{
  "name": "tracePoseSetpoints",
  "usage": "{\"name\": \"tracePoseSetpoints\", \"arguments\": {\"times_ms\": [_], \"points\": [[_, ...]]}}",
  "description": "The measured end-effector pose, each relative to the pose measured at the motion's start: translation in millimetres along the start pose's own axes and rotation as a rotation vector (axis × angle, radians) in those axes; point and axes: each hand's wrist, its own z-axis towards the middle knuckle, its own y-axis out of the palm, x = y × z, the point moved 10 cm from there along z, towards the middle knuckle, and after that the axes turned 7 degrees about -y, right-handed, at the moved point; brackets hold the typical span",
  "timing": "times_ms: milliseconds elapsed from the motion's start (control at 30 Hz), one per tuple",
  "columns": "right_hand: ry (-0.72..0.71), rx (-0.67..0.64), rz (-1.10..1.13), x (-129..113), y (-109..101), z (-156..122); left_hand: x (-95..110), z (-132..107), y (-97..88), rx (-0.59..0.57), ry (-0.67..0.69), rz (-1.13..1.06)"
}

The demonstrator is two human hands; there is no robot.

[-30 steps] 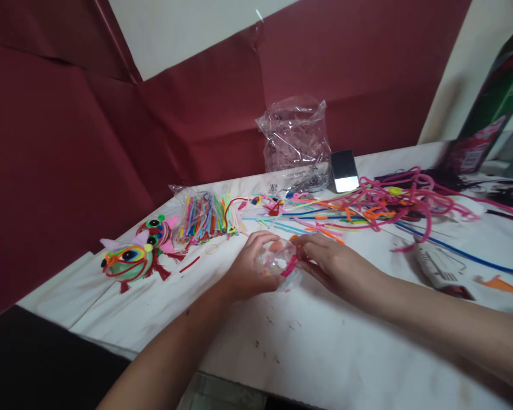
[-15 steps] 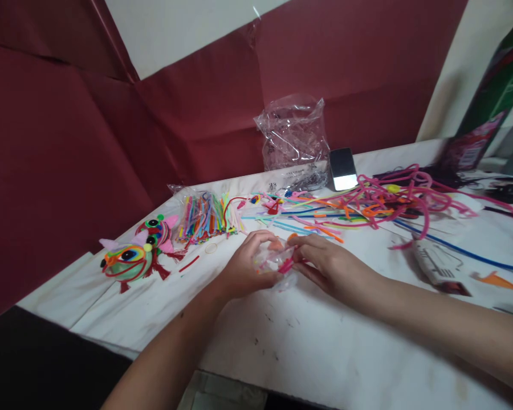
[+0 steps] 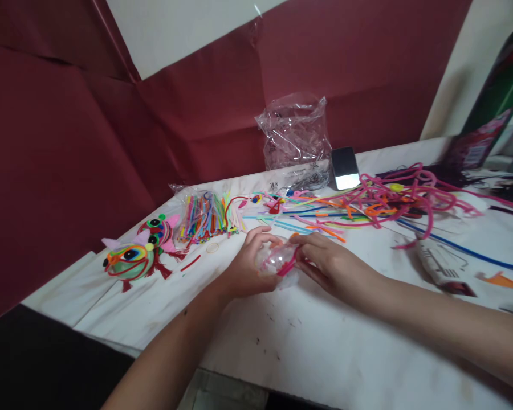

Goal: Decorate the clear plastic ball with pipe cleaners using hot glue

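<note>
Between my hands, just above the table, is a clear round plastic ball (image 3: 277, 255) with a pink pipe cleaner (image 3: 287, 267) along its right side. My left hand (image 3: 251, 263) is wrapped round the ball from the left, thumb below and fingers over the top. From the right, my right hand (image 3: 320, 257) pinches the pink pipe cleaner at the ball's edge. Its fingertips partly hide the pipe cleaner's end. A bit of orange shows at the top of the ball, behind the fingers.
Two decorated animal-like balls (image 3: 130, 263) with tassels sit at left. A bundle of colourful pipe cleaners (image 3: 207, 216) lies behind my left hand. Tangled pink pipe cleaners (image 3: 427, 196), a black device (image 3: 344, 165), a clear bag (image 3: 297, 134) and a white tube (image 3: 440, 265) lie beyond and right.
The ball has turned slightly in my hands, and its shiny clear face and the pink pipe cleaner show more plainly. Both hands keep their hold. The view has shifted a little.
</note>
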Motion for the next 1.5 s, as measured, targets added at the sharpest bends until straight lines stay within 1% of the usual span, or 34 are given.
{"name": "tracePoseSetpoints", "arguments": {"times_ms": [100,167,333,533,700,800,933,1000,1067,1200,1267,1333,1433,1500], "points": [[0.001,0.016,-0.001,-2.0,-0.9,-0.3,-5.8,-0.5,-0.3,0.032,-0.088,-0.029],[0.010,0.013,0.000,-2.0,-0.8,-0.3,-6.9,-0.4,0.3,0.037,-0.115,-0.033],[0.021,-0.011,0.006,0.6,0.1,0.3,-2.3,0.1,1.0,0.005,-0.085,-0.032],[0.070,-0.014,0.004,8.6,1.8,-0.8,-3.4,0.1,-3.0,-0.024,-0.117,-0.042],[0.072,-0.042,0.003,8.3,5.3,-1.4,1.6,0.9,-1.6,-0.062,-0.078,-0.058],[0.069,-0.040,-0.012,5.6,5.4,-1.0,1.3,1.0,-1.9,-0.042,-0.081,-0.070],[0.048,-0.039,-0.014,1.8,6.0,-0.5,-1.7,-0.3,-6.1,0.026,-0.127,-0.028],[0.041,-0.057,-0.025,1.9,7.7,-1.2,-2.0,-1.0,-5.8,0.026,-0.140,-0.011],[0.032,-0.084,-0.061,1.9,9.8,-2.3,0.3,-1.3,-4.3,0.011,-0.119,-0.015],[0.048,-0.128,-0.153,3.5,12.0,-4.4,1.6,-1.7,-4.9,0.027,-0.086,-0.017],[0.071,-0.114,-0.171,5.4,9.9,-4.7,-0.4,-1.9,-4.0,0.029,-0.086,-0.013],[0.111,-0.097,-0.141,9.4,8.3,-5.2,-2.1,-1.9,-3.1,0.028,-0.076,-0.018],[0.267,-0.091,0.036,25.1,10.5,-9.1,-3.4,-0.9,-4.4,0.023,-0.053,-0.050],[0.379,-0.092,0.164,34.8,13.8,-13.2,-2.9,0.4,-5.4,-0.004,-0.046,-0.070]]}}
